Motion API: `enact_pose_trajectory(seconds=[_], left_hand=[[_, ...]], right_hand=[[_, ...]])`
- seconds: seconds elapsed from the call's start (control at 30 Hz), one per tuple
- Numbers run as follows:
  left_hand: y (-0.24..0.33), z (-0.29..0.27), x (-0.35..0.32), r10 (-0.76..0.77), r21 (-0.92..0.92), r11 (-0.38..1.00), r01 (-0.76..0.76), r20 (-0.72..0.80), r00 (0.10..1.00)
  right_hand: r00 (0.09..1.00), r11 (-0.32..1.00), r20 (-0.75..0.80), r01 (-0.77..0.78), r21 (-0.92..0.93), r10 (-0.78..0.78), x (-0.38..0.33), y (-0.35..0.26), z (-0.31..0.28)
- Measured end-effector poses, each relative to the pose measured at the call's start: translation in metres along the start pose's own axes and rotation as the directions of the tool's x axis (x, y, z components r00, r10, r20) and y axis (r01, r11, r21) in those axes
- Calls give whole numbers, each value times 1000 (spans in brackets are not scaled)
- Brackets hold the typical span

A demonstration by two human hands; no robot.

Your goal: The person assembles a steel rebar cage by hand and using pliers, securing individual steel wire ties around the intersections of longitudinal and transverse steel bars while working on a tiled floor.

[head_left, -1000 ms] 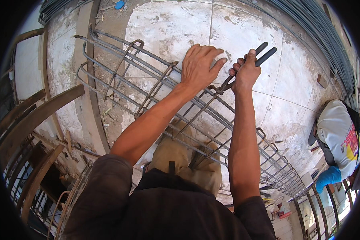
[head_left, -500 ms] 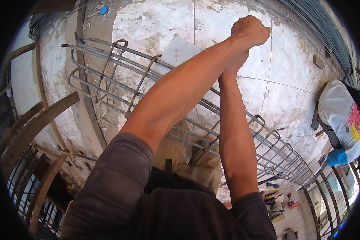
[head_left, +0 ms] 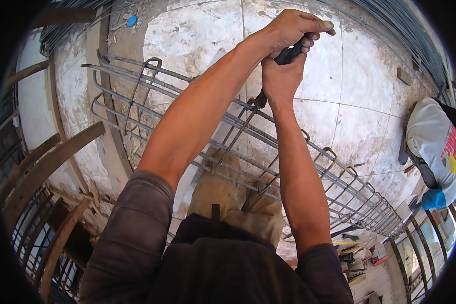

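Note:
A long rebar cage [head_left: 228,120] lies slantwise in front of me, its bars bound by bent stirrups. My right hand [head_left: 282,77] is closed around the dark handles of pincers [head_left: 289,54]. Their jaws point down at the cage's far top bar, beside a stirrup corner; whether they grip a wire is too small to tell. Just beyond, my left hand [head_left: 295,29] is closed next to the handle ends, thumb and finger pinched together. A thin wire-like bit seems to show at its fingertips, but I cannot make out what it holds.
At the right, a person in a light grey sweatshirt [head_left: 430,131] bends low by the cage's far end. Bundled steel rods [head_left: 415,35] lie at the upper right. Curved wooden pieces [head_left: 55,162] stand at the left. A blue disc [head_left: 131,21] rests on the ground.
Both hands have shifted left, the right one also nearer to me. The pincers, hidden before, now show between the hands and the cage. My left arm has uncovered more of the cage.

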State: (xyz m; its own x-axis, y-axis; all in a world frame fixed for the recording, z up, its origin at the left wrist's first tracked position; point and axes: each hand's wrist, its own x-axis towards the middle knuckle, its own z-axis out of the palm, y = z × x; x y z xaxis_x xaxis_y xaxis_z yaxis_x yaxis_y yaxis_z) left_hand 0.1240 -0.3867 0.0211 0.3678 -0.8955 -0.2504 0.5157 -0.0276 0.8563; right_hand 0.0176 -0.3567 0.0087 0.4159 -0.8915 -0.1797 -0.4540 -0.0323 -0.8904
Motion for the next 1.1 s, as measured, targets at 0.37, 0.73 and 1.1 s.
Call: enact_pose_trajectory(seconds=[0.37,0.73,1.1], left_hand=[[-10,17,-4,377,686,726,-47,-339,862],[6,40,-19,385,740,673,-29,-316,867],[-13,17,8,379,734,680,-10,-339,861]], right_hand=[[997,997,-46,-54,48,56,2,11,7],[996,993,-62,-50,106,57,5,26,-2],[996,999,-77,-39,-1,39,11,13,5]])
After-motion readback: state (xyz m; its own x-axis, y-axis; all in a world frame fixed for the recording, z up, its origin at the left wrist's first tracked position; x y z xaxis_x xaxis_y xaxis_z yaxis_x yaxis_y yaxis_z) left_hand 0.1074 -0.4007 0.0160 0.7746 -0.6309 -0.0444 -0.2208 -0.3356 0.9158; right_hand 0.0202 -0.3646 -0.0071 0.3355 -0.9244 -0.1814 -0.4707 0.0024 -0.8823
